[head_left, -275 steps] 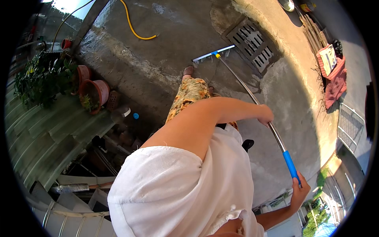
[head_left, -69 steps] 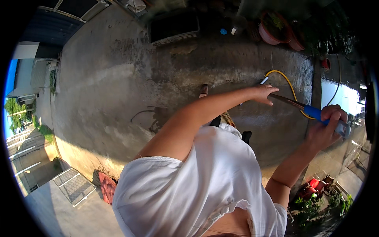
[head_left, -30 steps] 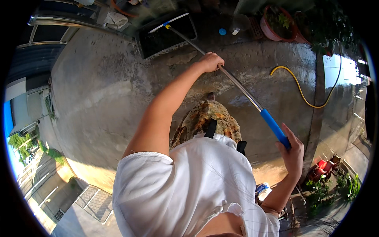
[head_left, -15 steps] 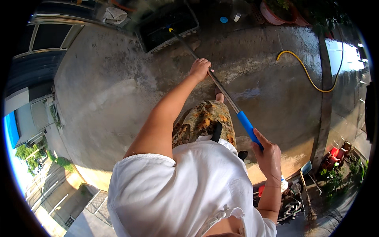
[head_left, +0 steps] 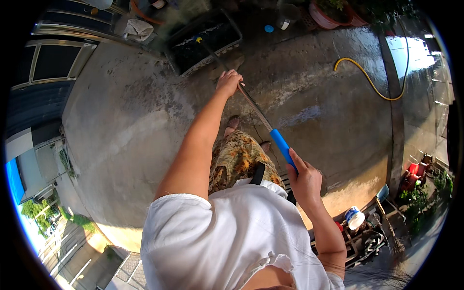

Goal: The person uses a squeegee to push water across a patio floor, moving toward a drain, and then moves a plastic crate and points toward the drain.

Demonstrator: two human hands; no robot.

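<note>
Both my hands hold a long metal pole that slants from lower right to upper left. My left hand is wrapped round the bare shaft, partway along. My right hand grips the end of its blue handle, close to my waist. A yellow fitting shows at the pole's far end, over a dark rectangular tub. What is fixed beyond that fitting is lost in the dark.
Around my feet lies a stained, partly wet concrete floor. A yellow hose curves across it on the right. Beyond are a blue disc and a reddish planter. A white bucket stands among clutter at lower right.
Both hands and the pole have shifted left in the picture, the right hand also slightly upward. Both my feet now show, where one did before. The view itself has moved a little.
</note>
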